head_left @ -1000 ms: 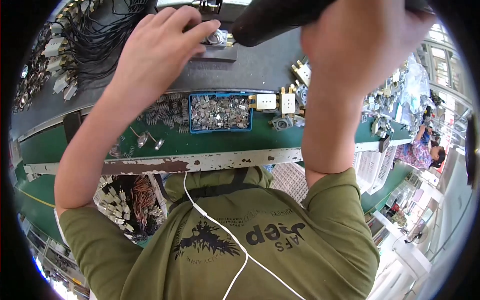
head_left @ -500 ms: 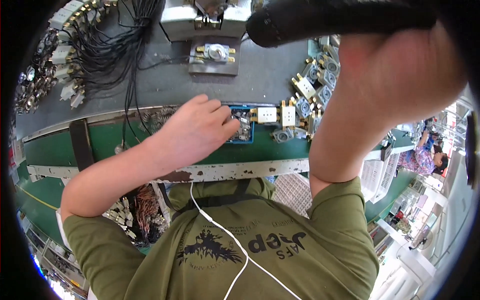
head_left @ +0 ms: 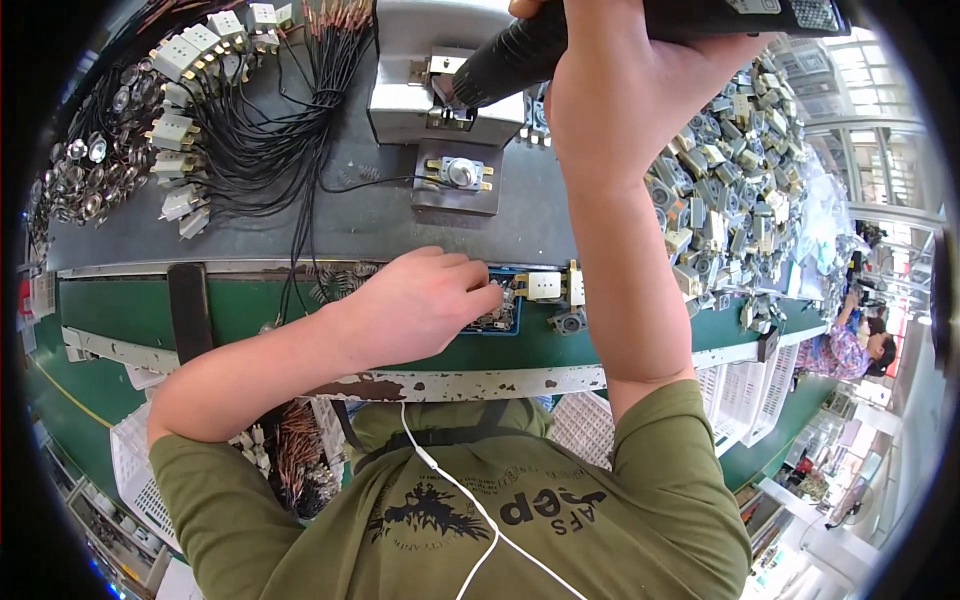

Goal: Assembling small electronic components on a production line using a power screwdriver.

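Note:
My right hand (head_left: pixel 618 95) grips a black cylindrical power tool (head_left: pixel 515 58), most of its fingers hidden. The tool's ribbed nose tilts down left against a part in the metal fixture (head_left: pixel 400 85). My left hand (head_left: pixel 425 300) is closed at the blue tray (head_left: pixel 518 318) of small metal parts, fingers curled and thumb against the index finger. What it pinches, if anything, is hidden. In front of the fixture, a round-centred switch-like part (head_left: pixel 461 173) with brass tabs and a black wire sits on a metal block (head_left: pixel 455 200).
Black wires (head_left: pixel 270 130) with white connector blocks (head_left: pixel 172 132) lie at left, beside shiny round metal caps (head_left: pixel 95 150). A large heap of switch-like parts (head_left: pixel 725 190) fills the right. White baskets (head_left: pixel 745 400) stand below the bench's edge; another person (head_left: pixel 850 345) sits far right.
My right hand has brought the power tool left, its nose now at the fixture. My left hand stays curled at the blue tray. The view has shifted, showing more of the right-hand heap.

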Demonstrator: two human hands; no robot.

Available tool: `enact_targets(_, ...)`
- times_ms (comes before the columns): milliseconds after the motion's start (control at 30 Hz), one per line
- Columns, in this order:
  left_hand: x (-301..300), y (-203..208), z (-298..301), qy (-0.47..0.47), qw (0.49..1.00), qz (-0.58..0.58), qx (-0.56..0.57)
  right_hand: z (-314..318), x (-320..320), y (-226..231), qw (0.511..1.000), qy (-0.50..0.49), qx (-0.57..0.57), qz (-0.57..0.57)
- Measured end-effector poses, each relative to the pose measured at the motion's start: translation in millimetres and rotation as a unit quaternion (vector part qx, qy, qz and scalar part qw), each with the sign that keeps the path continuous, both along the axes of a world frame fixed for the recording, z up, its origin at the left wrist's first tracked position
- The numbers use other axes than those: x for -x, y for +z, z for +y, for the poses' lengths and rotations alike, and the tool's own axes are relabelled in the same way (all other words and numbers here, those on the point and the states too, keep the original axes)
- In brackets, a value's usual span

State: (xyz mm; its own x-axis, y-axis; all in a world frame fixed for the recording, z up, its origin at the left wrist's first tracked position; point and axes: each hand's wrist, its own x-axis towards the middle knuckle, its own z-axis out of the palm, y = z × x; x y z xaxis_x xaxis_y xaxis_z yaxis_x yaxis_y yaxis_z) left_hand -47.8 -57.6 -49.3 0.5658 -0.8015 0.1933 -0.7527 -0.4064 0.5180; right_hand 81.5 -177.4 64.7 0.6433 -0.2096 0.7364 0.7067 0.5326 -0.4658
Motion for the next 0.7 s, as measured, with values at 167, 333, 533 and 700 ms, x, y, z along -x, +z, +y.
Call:
enact_targets(167,0.0,-0.2,1.1,0.001,1.000,0.012,-0.015,2.3,-6.9,-4.4,0.999,0.001,0.006,-0.037)
enact_targets(333,-0.3,1.2,0.7,-0.001,1.000,0.003,-0.017,2.7,-11.8,-5.3,0.998,0.001,0.015,-0.067)
enact_targets(533,-1.2,0.8,-0.5,-0.006,1.000,0.004,-0.020,6.0,-16.8,-7.0,0.996,-0.006,0.001,-0.094)
enact_targets(700,-1.1,1.6,-0.5,-0.007,1.000,0.001,-0.010,19.1,10.0,-4.5,0.985,-0.130,0.110,0.029)
